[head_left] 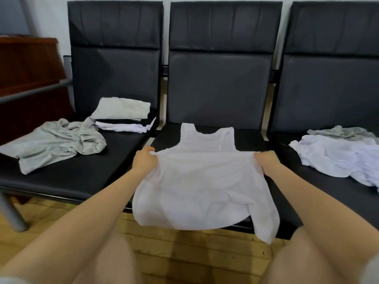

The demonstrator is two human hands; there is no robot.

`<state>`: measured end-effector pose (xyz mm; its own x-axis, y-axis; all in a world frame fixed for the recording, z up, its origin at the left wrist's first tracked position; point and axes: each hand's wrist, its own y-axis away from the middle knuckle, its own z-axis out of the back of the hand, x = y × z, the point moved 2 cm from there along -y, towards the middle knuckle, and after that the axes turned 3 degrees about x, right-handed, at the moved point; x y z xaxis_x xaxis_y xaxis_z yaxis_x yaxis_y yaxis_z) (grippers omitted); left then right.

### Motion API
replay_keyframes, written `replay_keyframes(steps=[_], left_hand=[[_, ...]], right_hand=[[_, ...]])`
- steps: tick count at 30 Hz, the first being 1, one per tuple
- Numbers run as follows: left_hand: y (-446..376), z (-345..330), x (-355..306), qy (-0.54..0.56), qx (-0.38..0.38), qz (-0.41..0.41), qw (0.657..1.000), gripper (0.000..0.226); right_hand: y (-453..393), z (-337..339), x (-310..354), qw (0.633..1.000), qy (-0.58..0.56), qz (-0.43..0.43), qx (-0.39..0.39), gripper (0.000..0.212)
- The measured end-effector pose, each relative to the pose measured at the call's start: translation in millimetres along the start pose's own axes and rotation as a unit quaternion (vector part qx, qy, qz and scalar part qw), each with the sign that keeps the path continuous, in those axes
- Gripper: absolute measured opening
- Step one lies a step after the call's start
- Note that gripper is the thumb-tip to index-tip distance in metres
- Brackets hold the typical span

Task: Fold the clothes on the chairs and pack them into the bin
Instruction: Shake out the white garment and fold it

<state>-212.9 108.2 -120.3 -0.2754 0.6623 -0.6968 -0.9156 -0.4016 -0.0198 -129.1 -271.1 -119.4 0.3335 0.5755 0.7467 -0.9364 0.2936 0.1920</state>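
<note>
A white tank top (202,181) lies on the middle black chair (221,89), straps toward the backrest and hem hanging over the front edge. My left hand (144,159) grips its left side edge. My right hand (266,161) grips its right side edge. Both hands hold the fabric at about mid-length, where it forms a ridge across the garment. No bin is in view.
On the left chair (114,64) sits a folded stack (125,115) of grey, black and white clothes, with a crumpled grey shirt (55,143) beside it. The right chair (332,83) carries a loose white garment (338,156) and a grey one (342,132). Wooden floor lies below.
</note>
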Motion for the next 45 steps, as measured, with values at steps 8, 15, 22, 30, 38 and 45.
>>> replay_keyframes(steps=[8, 15, 22, 30, 38, 45], left_hand=[[103, -25, -51, -0.059, 0.042, -0.319, 0.945, 0.012], [172, -52, -20, -0.220, 0.112, -0.473, 0.846, 0.046], [168, -63, -34, -0.213, 0.014, -0.574, 0.791, 0.012], [166, -34, -43, 0.023, 0.216, -0.418, 0.882, 0.019], [154, -30, -29, 0.001, 0.219, -0.379, 0.899, 0.015], [53, 1, -9, -0.006, -0.077, -0.121, 0.990, 0.024]], right_hand=[[46, 27, -2, 0.984, 0.059, 0.166, -0.026, 0.025], [158, 53, -31, 0.920, 0.224, 0.277, 0.165, 0.042], [173, 34, -59, 0.852, 0.357, 0.350, 0.156, 0.029], [158, 71, -68, 0.895, 0.019, 0.148, 0.420, 0.016], [134, 41, -62, 0.944, 0.155, 0.218, 0.192, 0.042], [62, 24, -42, 0.972, 0.166, 0.161, -0.030, 0.049]])
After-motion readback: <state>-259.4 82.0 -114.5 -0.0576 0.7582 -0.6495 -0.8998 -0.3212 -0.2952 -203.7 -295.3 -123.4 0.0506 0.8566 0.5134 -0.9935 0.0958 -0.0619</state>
